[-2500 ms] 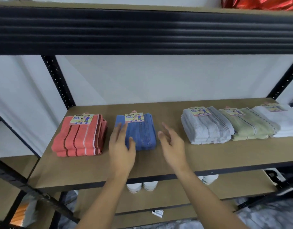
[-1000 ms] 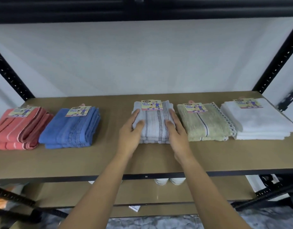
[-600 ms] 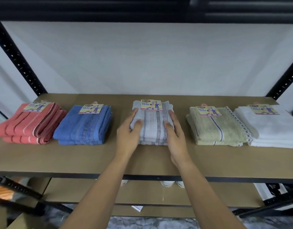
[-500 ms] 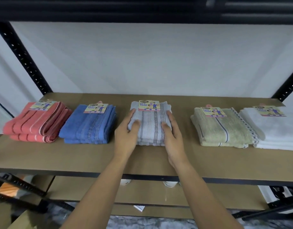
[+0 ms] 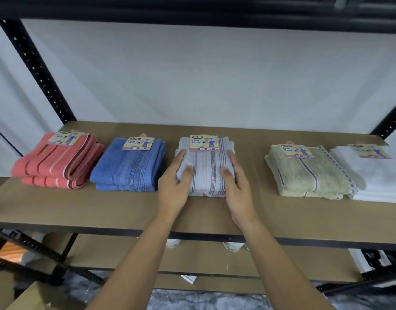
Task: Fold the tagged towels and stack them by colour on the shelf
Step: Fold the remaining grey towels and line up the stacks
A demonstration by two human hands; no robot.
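The white towel (image 5: 379,179) runs off the right edge. Both side edges of the grey towel (image 5: 206,173) are covered by the left hand (image 5: 173,186) and right hand (image 5: 237,189). White things (image 5: 230,246) under the shelf (image 5: 103,206) are mostly hidden behind its front edge.

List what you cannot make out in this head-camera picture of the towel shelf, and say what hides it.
Head view: sides of the grey towel stack, covered by the left hand and right hand.
Head view: right end of the white towel stack, cut by the frame edge.
Head view: fine print on the tag, too small.
Head view: white items below, mostly hidden by the shelf board.
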